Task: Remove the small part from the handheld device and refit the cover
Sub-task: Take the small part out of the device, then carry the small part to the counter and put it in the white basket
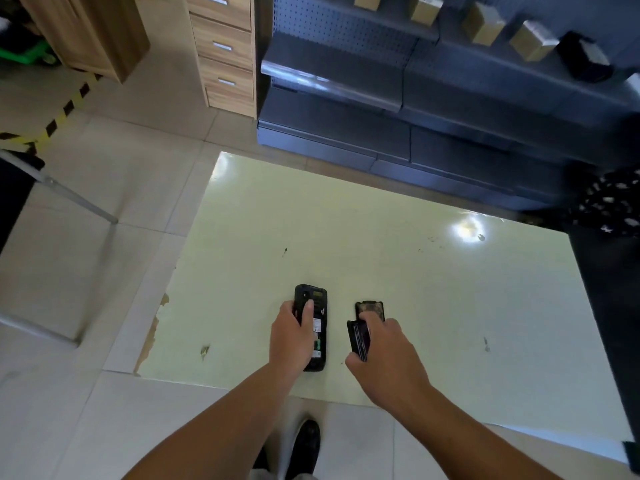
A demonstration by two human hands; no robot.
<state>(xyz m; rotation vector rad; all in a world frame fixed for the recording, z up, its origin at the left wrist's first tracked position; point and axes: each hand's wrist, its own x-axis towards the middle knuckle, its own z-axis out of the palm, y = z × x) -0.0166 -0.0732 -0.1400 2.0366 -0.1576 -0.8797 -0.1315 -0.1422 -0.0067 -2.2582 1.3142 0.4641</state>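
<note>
A black handheld device lies back-up on the pale green table, its rear compartment uncovered with labels showing inside. My left hand rests on the device's left side, thumb laid over its back. Just to the right, my right hand grips a flat black block, the small part, tilted on edge above the table. Beyond those fingers the black cover lies flat on the table, partly hidden by my right hand.
The table's left edge has chipped, peeling patches. Dark metal shelving with cardboard boxes stands behind the table. A wooden drawer unit is at the back left, and a metal leg crosses the tiled floor. My shoe shows below the table.
</note>
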